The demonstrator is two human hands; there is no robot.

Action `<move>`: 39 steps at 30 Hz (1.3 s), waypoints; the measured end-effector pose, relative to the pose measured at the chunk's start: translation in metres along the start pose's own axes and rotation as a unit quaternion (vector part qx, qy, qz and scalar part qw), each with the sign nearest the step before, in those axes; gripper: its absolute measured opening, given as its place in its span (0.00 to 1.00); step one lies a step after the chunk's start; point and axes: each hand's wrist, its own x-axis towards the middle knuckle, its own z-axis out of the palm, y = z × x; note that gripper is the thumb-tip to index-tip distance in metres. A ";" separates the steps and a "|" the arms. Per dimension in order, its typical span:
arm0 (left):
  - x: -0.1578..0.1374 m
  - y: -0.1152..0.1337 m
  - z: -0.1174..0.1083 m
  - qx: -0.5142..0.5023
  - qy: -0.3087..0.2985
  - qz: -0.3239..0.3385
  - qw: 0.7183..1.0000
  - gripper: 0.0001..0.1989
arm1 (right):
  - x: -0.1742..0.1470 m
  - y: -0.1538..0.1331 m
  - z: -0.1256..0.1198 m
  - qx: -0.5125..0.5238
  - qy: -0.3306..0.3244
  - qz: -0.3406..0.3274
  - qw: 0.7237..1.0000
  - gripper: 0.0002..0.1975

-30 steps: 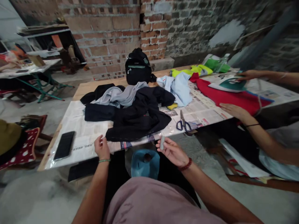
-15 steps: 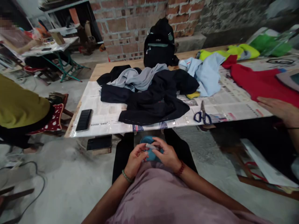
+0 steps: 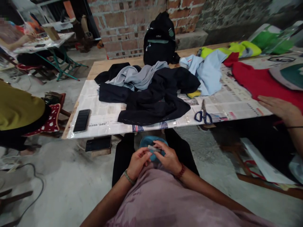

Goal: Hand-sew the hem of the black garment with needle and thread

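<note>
Over my lap, my right hand (image 3: 169, 158) holds a slim grey spool of thread (image 3: 151, 148) between thumb and fingers. My left hand (image 3: 138, 161) is closed in a pinch at the spool's left end; whatever sits between its fingertips is too small to make out. Below both hands, between my knees, is a blue plastic tub (image 3: 145, 140), partly hidden by them. In front of me a dark garment (image 3: 153, 104) with white stitches along its near edge lies crumpled on the newspaper-covered table (image 3: 106, 123). Blue-handled scissors (image 3: 203, 116) rest near the table edge.
A phone (image 3: 81, 120) lies at the table's left corner, another dark phone (image 3: 98, 144) below it. Behind the clothes stands a black backpack (image 3: 159, 41). At right, another person's hand (image 3: 281, 107) rests by red cloth (image 3: 251, 77). Someone sits at left on a stool (image 3: 53, 119).
The view has shifted slightly, so the table and its things sit a little further left and higher. Both hands keep nearly the same hold around the spool.
</note>
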 end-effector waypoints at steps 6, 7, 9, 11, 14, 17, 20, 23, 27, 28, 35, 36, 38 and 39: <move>0.001 0.002 0.003 0.039 0.033 -0.012 0.999 0.13 | -0.002 0.005 0.000 -0.035 -0.027 -0.065 0.997 0.19; 0.001 0.002 0.004 0.048 0.034 -0.015 0.998 0.13 | -0.002 0.005 0.000 -0.035 -0.034 -0.069 0.996 0.18; 0.002 0.002 0.004 0.063 0.029 -0.019 0.997 0.12 | -0.002 0.005 0.000 -0.028 -0.048 -0.066 0.996 0.17; 0.001 0.002 0.005 0.077 0.019 -0.019 0.997 0.11 | -0.001 0.004 0.002 -0.010 -0.062 -0.038 0.997 0.16; 0.001 0.001 0.006 0.105 0.003 -0.018 0.994 0.10 | -0.001 0.005 0.005 0.021 -0.092 0.053 0.994 0.11; 0.000 0.000 0.008 0.133 -0.017 -0.001 0.991 0.09 | -0.001 0.009 0.008 0.064 -0.111 0.134 0.983 0.07; 0.000 -0.003 0.008 0.156 -0.025 0.026 0.987 0.09 | -0.001 0.009 0.008 0.174 -0.115 0.195 0.958 0.10; 0.001 -0.006 0.007 0.177 -0.016 0.051 0.983 0.08 | 0.001 0.006 0.004 0.310 -0.144 0.259 0.903 0.15; 0.002 -0.009 0.005 0.213 -0.009 0.071 0.974 0.09 | 0.003 0.001 -0.001 0.415 -0.159 0.274 0.853 0.09; 0.002 -0.009 0.004 0.224 -0.007 0.079 0.971 0.09 | 0.003 0.001 -0.002 0.433 -0.153 0.277 0.844 0.08; 0.001 0.000 -0.002 0.350 0.017 0.182 0.919 0.09 | 0.005 0.001 -0.006 0.494 -0.167 0.285 0.804 0.10; 0.001 0.001 -0.003 0.366 0.018 0.195 0.910 0.09 | 0.005 0.002 -0.007 0.500 -0.178 0.286 0.798 0.09; 0.001 0.003 -0.006 0.395 0.016 0.210 0.894 0.09 | 0.004 0.005 -0.008 0.514 -0.205 0.284 0.783 0.09; 0.001 0.003 -0.008 0.411 0.016 0.214 0.886 0.09 | 0.004 0.006 -0.009 0.522 -0.218 0.282 0.775 0.09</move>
